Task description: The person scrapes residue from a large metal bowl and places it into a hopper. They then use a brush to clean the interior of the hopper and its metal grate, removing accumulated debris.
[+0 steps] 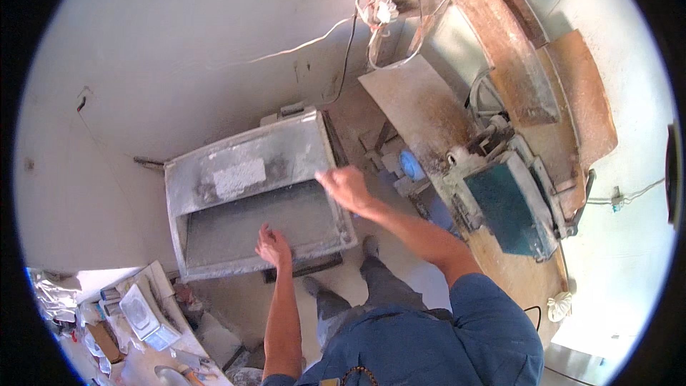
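In front of me stands a large dusty grey box (246,136) with a wide opening in its near side and a pale, dust-covered label on its sloped top. Grey powdery material (236,225) shows inside the opening. My left hand (274,245) is over the near rim of the opening, its fingers apart and nothing visible in them. Near the box's upper right corner is my right hand (346,187), fingers closed together. A small pale spot shows at its fingertips, too small to name.
To the right is a wooden bench (421,96) carrying a machine with a dark teal panel (507,207). A blue round object (411,165) sits beneath it. Cables (350,36) hang at the back wall. A cluttered table (204,354) with a white scale-like device (141,312) stands lower left.
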Available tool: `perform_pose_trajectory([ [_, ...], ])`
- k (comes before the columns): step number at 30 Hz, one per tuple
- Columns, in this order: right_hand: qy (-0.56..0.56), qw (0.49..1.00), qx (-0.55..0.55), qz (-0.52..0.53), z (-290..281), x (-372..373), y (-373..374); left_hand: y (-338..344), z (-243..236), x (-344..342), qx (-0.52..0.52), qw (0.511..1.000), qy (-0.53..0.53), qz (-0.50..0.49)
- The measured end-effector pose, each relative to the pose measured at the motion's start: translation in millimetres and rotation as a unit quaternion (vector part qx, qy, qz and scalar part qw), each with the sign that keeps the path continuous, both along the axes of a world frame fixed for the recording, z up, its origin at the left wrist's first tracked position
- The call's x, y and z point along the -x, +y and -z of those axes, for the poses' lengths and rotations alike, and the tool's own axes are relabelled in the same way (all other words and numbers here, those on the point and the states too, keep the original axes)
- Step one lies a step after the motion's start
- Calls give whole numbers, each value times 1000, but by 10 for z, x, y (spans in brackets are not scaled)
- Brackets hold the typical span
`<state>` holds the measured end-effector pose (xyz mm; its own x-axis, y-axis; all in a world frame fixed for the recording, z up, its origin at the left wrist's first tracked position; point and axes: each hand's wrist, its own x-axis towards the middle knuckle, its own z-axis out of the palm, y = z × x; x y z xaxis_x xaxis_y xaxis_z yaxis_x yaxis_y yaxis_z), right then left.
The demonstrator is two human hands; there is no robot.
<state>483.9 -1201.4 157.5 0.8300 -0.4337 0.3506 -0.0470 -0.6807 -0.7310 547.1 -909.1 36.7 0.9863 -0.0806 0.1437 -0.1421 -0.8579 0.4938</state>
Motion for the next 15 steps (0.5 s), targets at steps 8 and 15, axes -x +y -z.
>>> perform_pose_trajectory([
  [8, -132, 902, -392, 128, -768, -1286, -3311, -201, -107, 30, -95, 995, 15, -40],
  [15, -117, 847, -484, 188, -485, -2112, -4638, -250, -124, 5, -91, 993, 30, -65],
])
